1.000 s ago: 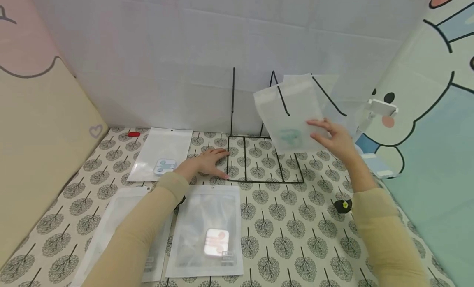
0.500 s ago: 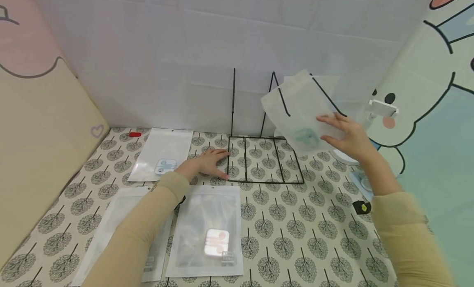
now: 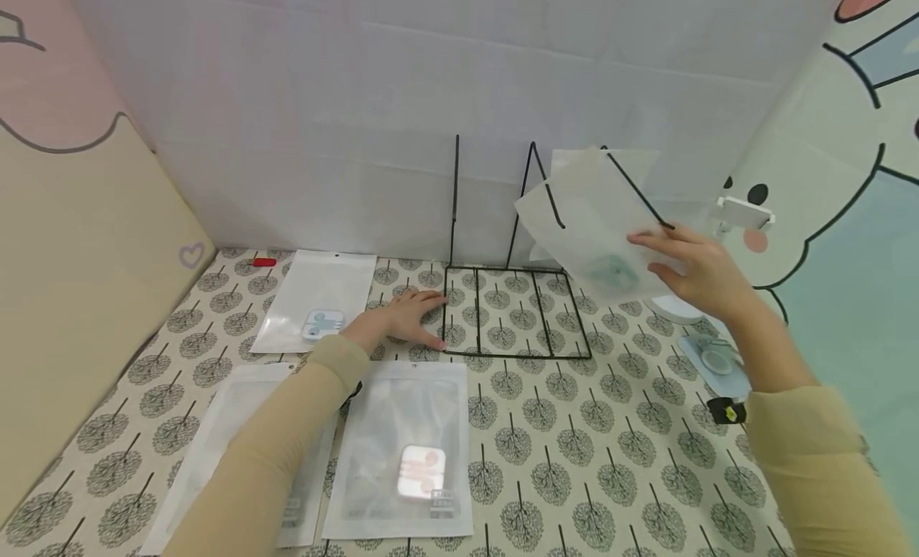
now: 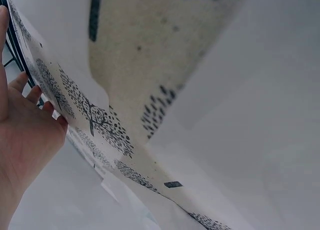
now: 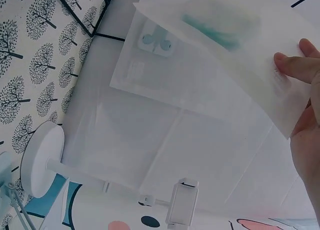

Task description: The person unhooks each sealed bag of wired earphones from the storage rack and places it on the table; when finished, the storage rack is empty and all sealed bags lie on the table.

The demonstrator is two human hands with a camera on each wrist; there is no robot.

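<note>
My right hand [image 3: 700, 270] pinches the right edge of a translucent zip bag [image 3: 574, 214] with something green inside. That bag is tilted, raised above the table, among the prongs of a black wire display rack [image 3: 479, 314]. Behind it hangs another bag [image 5: 130, 75] with white earphones in a case, clear in the right wrist view. My left hand [image 3: 412, 318] rests on the table at the left side of the rack's base, thumb and fingers spread along the rod. In the left wrist view the left hand's fingers [image 4: 34, 93] touch the dark rod.
Left of the rack lie several flat zip bags: one with a blue earphone case [image 3: 337, 282], one with a pink case [image 3: 398, 405], and one [image 3: 244, 389] partly under my left sleeve. A small red object [image 3: 264, 262] lies at the back. A white phone stand [image 5: 182, 205] stands right.
My right hand has moved to the right with the green-content bag, which has tilted and now overlaps the rack's right prong. My left hand has stayed in place.
</note>
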